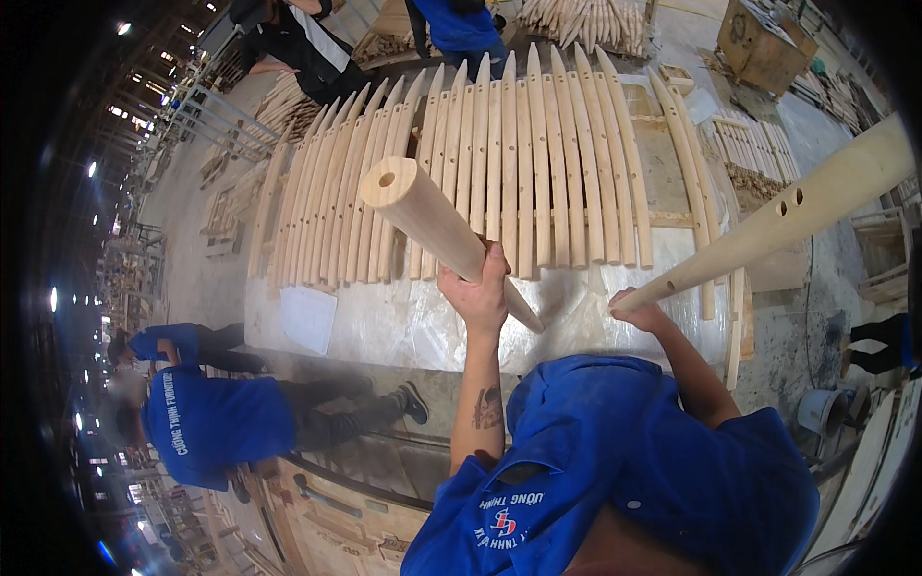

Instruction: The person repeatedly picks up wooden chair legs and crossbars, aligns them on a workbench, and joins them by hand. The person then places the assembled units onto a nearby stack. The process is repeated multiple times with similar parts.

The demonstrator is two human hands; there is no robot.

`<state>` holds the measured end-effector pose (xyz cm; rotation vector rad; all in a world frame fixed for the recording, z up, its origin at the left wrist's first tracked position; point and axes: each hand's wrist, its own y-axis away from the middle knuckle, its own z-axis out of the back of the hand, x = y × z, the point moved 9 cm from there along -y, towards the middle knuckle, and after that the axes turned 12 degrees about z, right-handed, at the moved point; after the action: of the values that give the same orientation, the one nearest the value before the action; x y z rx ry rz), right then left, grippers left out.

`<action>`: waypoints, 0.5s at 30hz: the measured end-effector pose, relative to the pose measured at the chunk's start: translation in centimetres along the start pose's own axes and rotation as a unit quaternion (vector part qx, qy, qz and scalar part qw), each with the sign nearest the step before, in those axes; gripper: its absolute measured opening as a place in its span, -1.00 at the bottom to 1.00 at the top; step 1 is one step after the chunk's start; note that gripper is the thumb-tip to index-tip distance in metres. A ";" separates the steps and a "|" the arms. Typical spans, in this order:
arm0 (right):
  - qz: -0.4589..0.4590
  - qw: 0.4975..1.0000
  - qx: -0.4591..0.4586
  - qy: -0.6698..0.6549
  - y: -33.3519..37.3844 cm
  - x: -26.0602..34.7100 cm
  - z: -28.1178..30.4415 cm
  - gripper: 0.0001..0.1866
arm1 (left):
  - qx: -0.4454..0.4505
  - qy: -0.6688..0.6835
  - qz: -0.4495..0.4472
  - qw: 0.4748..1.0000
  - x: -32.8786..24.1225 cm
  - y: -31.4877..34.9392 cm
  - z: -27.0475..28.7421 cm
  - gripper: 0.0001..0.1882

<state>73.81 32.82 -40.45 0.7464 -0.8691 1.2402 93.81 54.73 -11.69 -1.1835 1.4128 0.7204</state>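
Note:
My left hand [475, 291] is wrapped round a pale wooden post [427, 219], whose near end has a round hole in it; the post slants down to the right and narrows. In my right hand [642, 313] is the narrow end of a second wooden post [759, 230]. That one rises toward the upper right and has several drilled holes along its side. Beyond both hands, many similar wooden posts [495, 182], mostly with pointed far ends, lie side by side on a table [384, 331] covered in clear plastic.
A white sheet [308, 319] lies on the table's left part. Co-workers in blue shirts [221, 422] are at the left, with more people across the table. Wooden pieces are stacked [754, 149] at the far right, near a large wooden box [764, 46]. A bucket [821, 410] stands at the right.

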 end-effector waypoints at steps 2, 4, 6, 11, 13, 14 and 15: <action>-0.005 1.000 0.001 0.006 0.0 0.2 0.0 -0.78 | -0.005 0.003 0.002 1.000 0.0 0.1 0.0 -0.76; -0.011 1.000 0.005 0.000 0.0 0.2 0.0 -0.78 | -0.006 0.004 0.003 1.000 0.0 0.1 -0.1 -0.77; -0.009 1.000 0.010 -0.005 -0.1 0.3 0.0 -0.78 | -0.003 0.001 0.004 1.000 -0.1 0.1 -0.1 -0.77; -0.012 1.000 0.013 -0.006 -0.1 0.0 0.0 -0.76 | -0.009 0.005 0.012 1.000 0.1 0.0 -0.2 -0.78; -0.011 1.000 0.013 -0.004 -0.1 -0.1 0.0 -0.75 | -0.010 -0.003 0.013 1.000 0.2 -0.3 -0.3 -0.79; -0.010 1.000 0.010 -0.003 -0.2 -0.2 0.1 -0.75 | -0.010 -0.011 0.013 1.000 0.2 -0.3 -0.4 -0.79; -0.010 1.000 0.009 -0.007 0.0 -0.4 0.4 -0.75 | -0.010 -0.019 0.012 1.000 0.2 -0.4 -0.5 -0.80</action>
<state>73.74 32.34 -40.60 0.7761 -0.8605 1.2275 94.01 54.06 -11.68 -1.1638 1.3937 0.7724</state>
